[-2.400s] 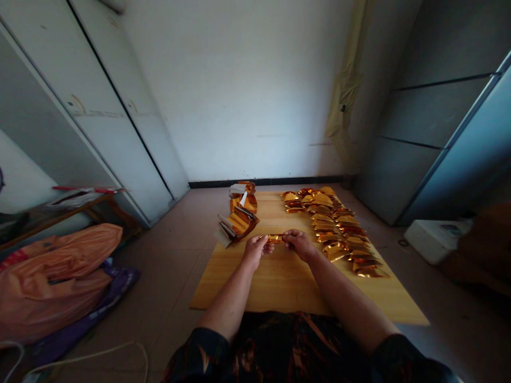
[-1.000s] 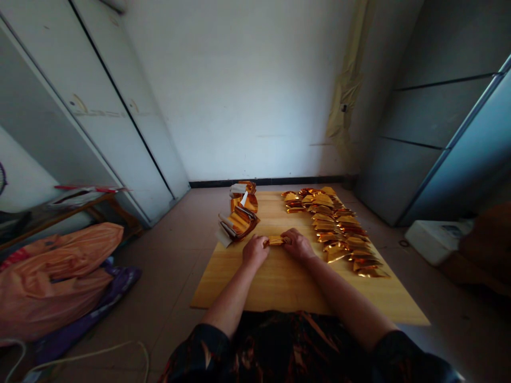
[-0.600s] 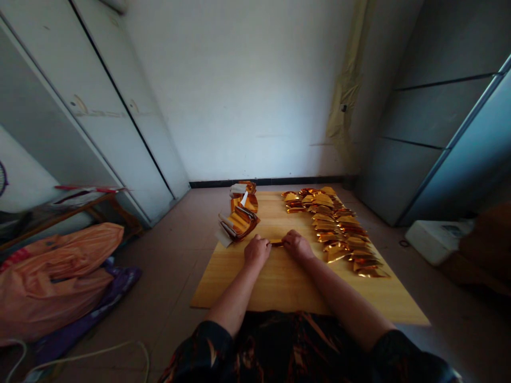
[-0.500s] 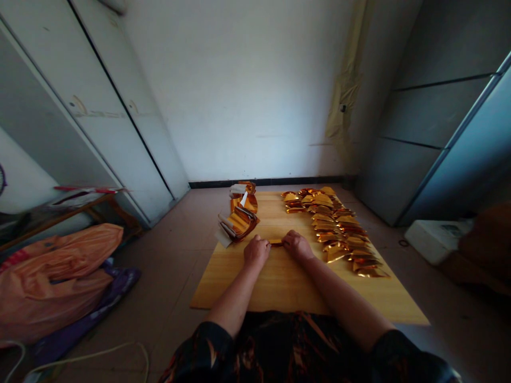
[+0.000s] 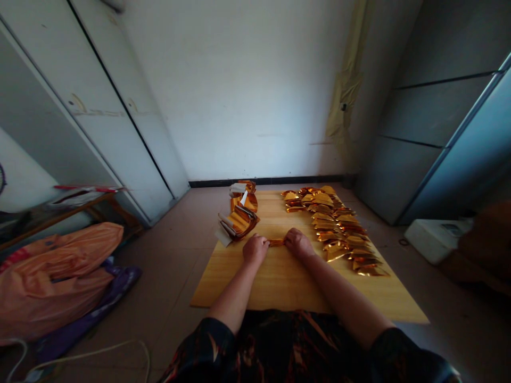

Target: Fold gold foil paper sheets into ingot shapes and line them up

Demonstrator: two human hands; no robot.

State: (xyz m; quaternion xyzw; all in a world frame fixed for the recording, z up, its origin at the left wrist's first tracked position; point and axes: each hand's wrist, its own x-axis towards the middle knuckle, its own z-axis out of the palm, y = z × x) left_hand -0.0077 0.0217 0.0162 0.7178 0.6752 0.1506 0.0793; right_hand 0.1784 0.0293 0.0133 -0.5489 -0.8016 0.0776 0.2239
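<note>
Left hand (image 5: 256, 250) and right hand (image 5: 299, 244) face each other in the head view, each pinching one end of a narrow gold foil paper strip (image 5: 276, 242), which lies crosswise between them over the wooden tabletop (image 5: 287, 282). Gripping both ends probably keeps the strip taut and level, and holding it low likely lets the tabletop back it. Beyond the strip and to its left sits a bent sheaf of gold foil paper (image 5: 240, 219) with pale undersides showing, presumably placed within easy reach of the left hand. To the right of the strip, folded gold foil pieces (image 5: 326, 225) overlap in rows, perhaps nested that way to save room and leave the middle free.

Knuckles hide the fingertips and both ends of the strip, so its full length and creases cannot be read; whether it touches the tabletop is unclear too. Dark patterned clothing (image 5: 287, 346), nearer than the strip, covers part of the tabletop's near edge.
</note>
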